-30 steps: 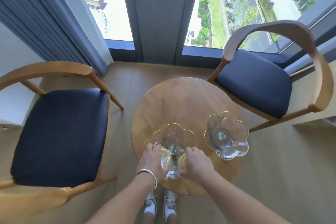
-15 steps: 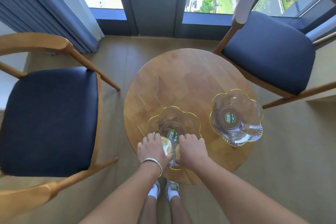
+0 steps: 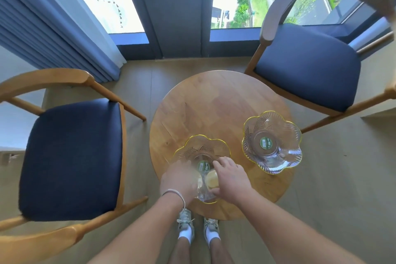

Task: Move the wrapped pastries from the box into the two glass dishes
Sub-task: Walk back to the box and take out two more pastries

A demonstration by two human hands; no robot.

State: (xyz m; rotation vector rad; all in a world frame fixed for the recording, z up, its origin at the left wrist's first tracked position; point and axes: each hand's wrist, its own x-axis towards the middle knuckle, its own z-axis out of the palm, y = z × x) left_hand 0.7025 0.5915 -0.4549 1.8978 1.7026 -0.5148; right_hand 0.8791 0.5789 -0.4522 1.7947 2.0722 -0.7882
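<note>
Two flower-shaped glass dishes with gold rims stand on the round wooden table (image 3: 214, 100). The near dish (image 3: 200, 148) is at the table's front edge, the other dish (image 3: 271, 141) to its right holds nothing. Both my hands are down in the near dish. My right hand (image 3: 232, 178) holds a round yellow wrapped pastry (image 3: 212, 179) between thumb and fingers. My left hand (image 3: 179, 180) curls over a second wrapped pastry (image 3: 199, 181), of which only a pale edge and clear wrapper show. No box is in view.
A wooden chair with a dark blue seat (image 3: 70, 156) stands left of the table, another chair (image 3: 308, 68) at the back right. Windows and a curtain (image 3: 53, 28) lie behind. My feet (image 3: 198, 227) are under the table's front edge.
The camera has tilted and moved closer. Both hands have sunk lower into the near dish with the pastries, and my right hand's fingers have spread a little.
</note>
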